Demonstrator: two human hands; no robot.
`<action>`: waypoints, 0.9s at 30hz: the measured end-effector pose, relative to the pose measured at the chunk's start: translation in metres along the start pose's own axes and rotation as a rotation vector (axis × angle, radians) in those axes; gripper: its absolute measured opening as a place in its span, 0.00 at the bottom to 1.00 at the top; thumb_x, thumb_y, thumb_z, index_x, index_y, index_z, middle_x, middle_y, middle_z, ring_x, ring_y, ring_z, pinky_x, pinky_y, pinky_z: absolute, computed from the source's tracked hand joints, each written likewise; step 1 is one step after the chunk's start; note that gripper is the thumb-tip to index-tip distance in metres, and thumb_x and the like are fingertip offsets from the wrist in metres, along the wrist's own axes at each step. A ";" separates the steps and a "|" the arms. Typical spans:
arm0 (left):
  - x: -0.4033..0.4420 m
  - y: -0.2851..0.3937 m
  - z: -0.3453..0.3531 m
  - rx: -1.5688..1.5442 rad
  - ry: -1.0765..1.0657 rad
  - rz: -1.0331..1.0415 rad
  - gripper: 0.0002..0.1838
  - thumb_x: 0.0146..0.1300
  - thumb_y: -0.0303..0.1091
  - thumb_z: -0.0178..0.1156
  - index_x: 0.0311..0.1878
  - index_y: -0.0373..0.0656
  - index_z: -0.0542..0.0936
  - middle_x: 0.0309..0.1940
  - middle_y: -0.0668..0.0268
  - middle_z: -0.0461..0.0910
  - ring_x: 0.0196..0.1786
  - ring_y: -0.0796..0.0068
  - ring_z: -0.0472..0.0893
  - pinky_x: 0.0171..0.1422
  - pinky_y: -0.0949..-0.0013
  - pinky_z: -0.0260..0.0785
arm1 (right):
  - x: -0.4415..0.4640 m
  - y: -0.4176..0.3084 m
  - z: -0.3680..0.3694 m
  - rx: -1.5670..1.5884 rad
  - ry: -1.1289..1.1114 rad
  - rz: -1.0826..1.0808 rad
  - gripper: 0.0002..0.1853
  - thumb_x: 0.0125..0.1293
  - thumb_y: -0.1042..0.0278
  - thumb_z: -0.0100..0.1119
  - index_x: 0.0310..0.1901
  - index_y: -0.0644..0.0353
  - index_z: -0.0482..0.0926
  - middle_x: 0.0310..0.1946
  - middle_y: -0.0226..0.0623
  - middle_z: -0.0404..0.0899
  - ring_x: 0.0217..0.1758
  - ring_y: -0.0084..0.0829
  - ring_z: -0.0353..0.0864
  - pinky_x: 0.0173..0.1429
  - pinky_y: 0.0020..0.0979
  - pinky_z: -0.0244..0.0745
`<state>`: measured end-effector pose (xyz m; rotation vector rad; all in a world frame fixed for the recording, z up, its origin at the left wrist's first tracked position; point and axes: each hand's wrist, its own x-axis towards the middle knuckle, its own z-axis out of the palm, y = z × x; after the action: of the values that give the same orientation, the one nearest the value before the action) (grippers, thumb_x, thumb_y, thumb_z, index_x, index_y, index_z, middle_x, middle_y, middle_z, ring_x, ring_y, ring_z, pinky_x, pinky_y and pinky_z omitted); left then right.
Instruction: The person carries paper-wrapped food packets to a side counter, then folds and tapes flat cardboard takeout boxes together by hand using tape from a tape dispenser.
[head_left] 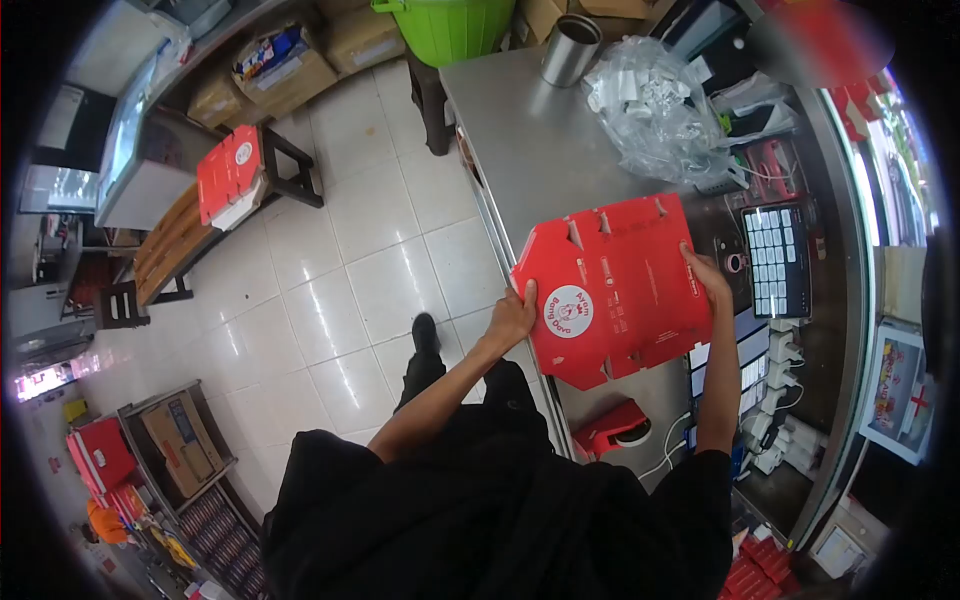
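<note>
A flat, unfolded red cardboard food box (635,285) with a round white logo is stretched between my two hands over the steel counter (500,110). My left hand (512,318) grips its left edge near the logo, thumb on top and the other fingers partly hidden. At the opposite edge, my right hand (708,275) is closed on the cardboard beside a slot. Below the box, on the counter, sits a small red object (612,428) with a dark round opening.
A clear plastic bag (655,105) and a metal cup (571,50) stand on the counter's far part. White chargers (785,375) and a keypad device (775,260) line the right side. More flat red boxes (230,175) lie on a bench, left. A green tub (450,30) stands behind.
</note>
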<state>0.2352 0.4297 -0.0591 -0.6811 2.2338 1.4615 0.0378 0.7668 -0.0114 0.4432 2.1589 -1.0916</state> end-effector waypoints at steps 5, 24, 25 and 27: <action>0.006 0.000 -0.009 -0.114 -0.191 -0.091 0.37 0.62 0.58 0.35 0.41 0.20 0.62 0.31 0.30 0.71 0.39 0.34 0.73 0.45 0.48 0.66 | 0.004 -0.040 -0.063 -0.410 0.746 -0.392 0.30 0.58 0.40 0.47 0.39 0.65 0.77 0.32 0.40 0.79 0.40 0.33 0.77 0.46 0.32 0.67; 0.119 -0.287 -0.509 -0.894 0.532 -0.285 0.28 0.60 0.57 0.43 0.52 0.43 0.64 0.43 0.59 0.74 0.41 0.67 0.75 0.40 0.61 0.68 | 0.018 -0.291 0.543 0.117 -0.182 -0.484 0.16 0.62 0.61 0.51 0.45 0.66 0.70 0.33 0.38 0.77 0.31 0.24 0.77 0.33 0.22 0.71; 0.121 -0.297 -0.537 -0.925 0.579 -0.303 0.27 0.61 0.56 0.43 0.53 0.44 0.63 0.46 0.58 0.73 0.44 0.64 0.75 0.46 0.56 0.67 | 0.031 -0.314 0.571 0.115 -0.236 -0.459 0.16 0.62 0.62 0.51 0.45 0.66 0.70 0.33 0.39 0.77 0.31 0.24 0.77 0.33 0.22 0.72; 0.130 -0.319 -0.583 -0.967 0.652 -0.360 0.26 0.61 0.54 0.43 0.54 0.43 0.63 0.47 0.57 0.73 0.46 0.63 0.75 0.47 0.55 0.67 | 0.065 -0.356 0.627 0.063 -0.344 -0.417 0.15 0.62 0.61 0.51 0.45 0.62 0.70 0.33 0.36 0.78 0.29 0.22 0.76 0.32 0.21 0.70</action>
<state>0.2863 -0.2400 -0.1427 -1.9602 1.4639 2.3016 0.0494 0.0506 -0.1176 -0.1723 1.9541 -1.3490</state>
